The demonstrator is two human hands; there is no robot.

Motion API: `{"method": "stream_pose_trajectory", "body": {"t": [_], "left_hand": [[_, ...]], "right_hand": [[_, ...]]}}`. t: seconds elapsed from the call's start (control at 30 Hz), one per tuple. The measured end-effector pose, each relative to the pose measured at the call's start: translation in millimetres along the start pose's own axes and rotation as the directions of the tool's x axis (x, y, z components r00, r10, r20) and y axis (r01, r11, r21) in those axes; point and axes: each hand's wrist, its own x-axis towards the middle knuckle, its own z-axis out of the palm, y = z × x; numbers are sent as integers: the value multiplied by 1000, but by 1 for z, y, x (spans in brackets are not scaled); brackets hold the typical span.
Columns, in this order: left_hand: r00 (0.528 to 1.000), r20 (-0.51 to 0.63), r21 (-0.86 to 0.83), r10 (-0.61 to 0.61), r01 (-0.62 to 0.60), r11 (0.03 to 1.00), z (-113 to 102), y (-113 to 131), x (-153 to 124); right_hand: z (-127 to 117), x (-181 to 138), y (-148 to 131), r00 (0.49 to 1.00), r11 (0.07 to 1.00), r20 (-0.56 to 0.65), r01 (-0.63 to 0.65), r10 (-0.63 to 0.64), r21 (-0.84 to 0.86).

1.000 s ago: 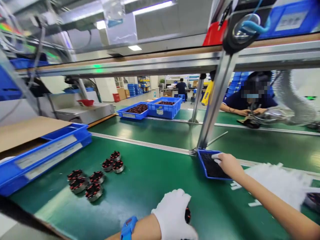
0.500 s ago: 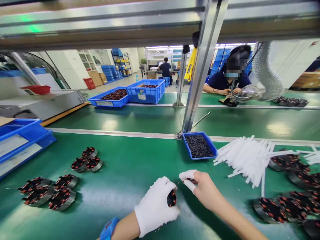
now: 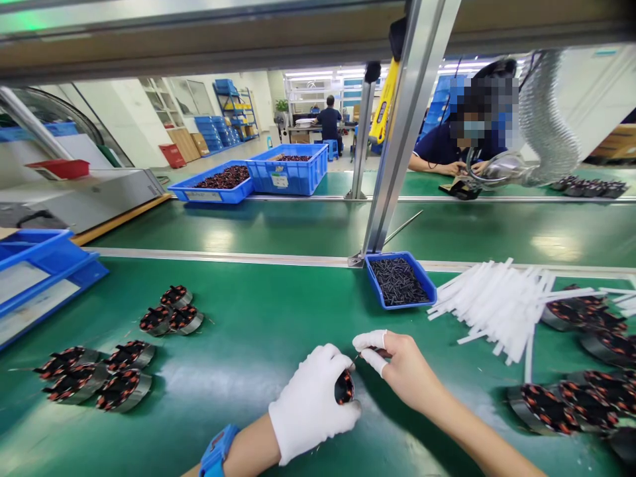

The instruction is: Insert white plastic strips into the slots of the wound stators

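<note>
Here, this side of the tray [image 3: 423, 277], the left hand [image 3: 309, 405] grasps the coil [image 3: 344, 389] — axis unclear — while the right hand [image 3: 405, 371] curls its fingertips between coil and tray, any hold too small to tell.

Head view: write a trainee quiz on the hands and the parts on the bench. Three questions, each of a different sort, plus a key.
1. Which hand grips a round wound part, and what covers that hand?
2. As pictured, where does the small blue tray of black pieces lie relative to the white strips? A) to their right B) on top of them C) to their left
3. Count the other round parts on the green bench at the picture's left.

Key: 1. The left hand; a white glove. 2. C. 3. Seven.
</note>
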Motion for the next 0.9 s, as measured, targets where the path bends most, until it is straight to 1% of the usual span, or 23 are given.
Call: {"method": "stream_pose_trajectory", "body": {"t": [0.1, 0.27, 0.33, 0.47, 0.7, 0.9], "left_hand": [[1000, 2, 6, 0, 0, 1000, 1, 0, 0], [1000, -10, 17, -1, 1, 1000, 2, 1, 0], [1000, -12, 25, -5, 6, 1000, 2, 1, 0], [1000, -8, 32, 2, -1, 999, 2, 1, 1], [1000, -3, 16, 5, -5, 1000, 2, -1, -1], [1000, -8, 20, 5, -5, 1000, 1, 1, 0]], "right_hand": [[0, 0, 0, 999, 999, 8, 34, -34, -22], [7, -2, 3, 979, 973, 72, 197, -189, -122], [11, -3, 5, 970, 957, 103, 234, -219, -171], [11, -4, 6, 971, 945, 127, 229, -204, -235], [-8, -7, 10, 979, 940, 65, 204, -194, -273], [1, -9, 8, 955, 892, 99, 297, -280, -342]]}}
